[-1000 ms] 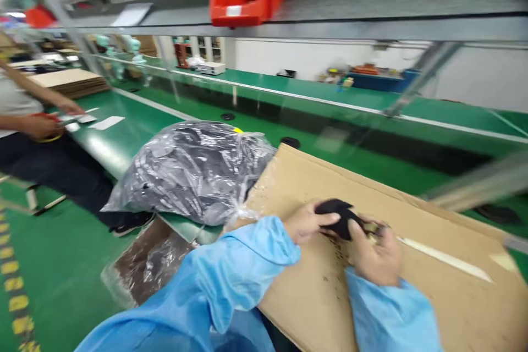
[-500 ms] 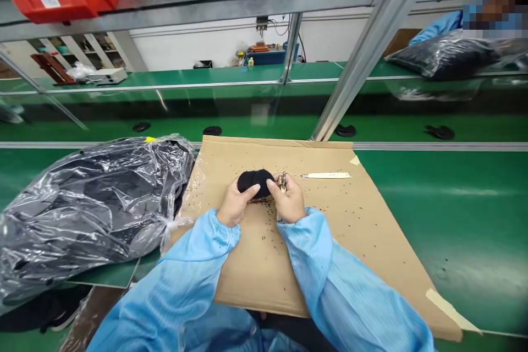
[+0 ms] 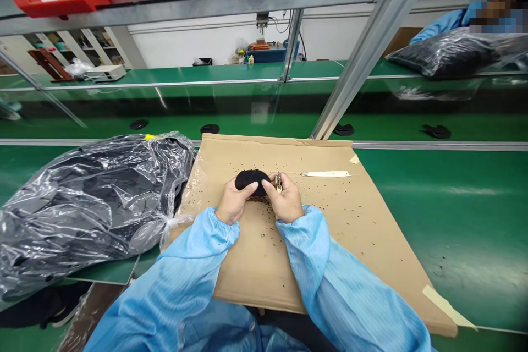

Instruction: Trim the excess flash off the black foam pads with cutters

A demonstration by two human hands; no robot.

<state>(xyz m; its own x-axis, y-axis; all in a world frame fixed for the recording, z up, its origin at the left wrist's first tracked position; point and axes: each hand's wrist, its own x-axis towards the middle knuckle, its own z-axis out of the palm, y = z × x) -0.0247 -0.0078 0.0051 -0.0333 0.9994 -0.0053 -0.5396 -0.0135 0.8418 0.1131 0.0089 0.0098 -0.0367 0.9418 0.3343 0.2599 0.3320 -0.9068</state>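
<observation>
Left hand (image 3: pixel 231 203) and right hand (image 3: pixel 287 202) pinching the black discs (image 3: pixel 251 177) over the cardboard (image 3: pixel 338 258), small metal tool (image 3: pixel 279 182) tucked in the right; they look light, soft and bendy, best gripped by the rims, and beyond, a white-handled cutter (image 3: pixel 329 174)

A green table (image 3: pixel 466 220) carries a taped cardboard sheet (image 3: pixel 330 264) at its middle, with a white-handled blade (image 3: pixel 325 174) and scattered dark specks lying on the sheet. On the left, a clear bag (image 3: pixel 91 203) of dark pieces overlaps the sheet's edge.
</observation>
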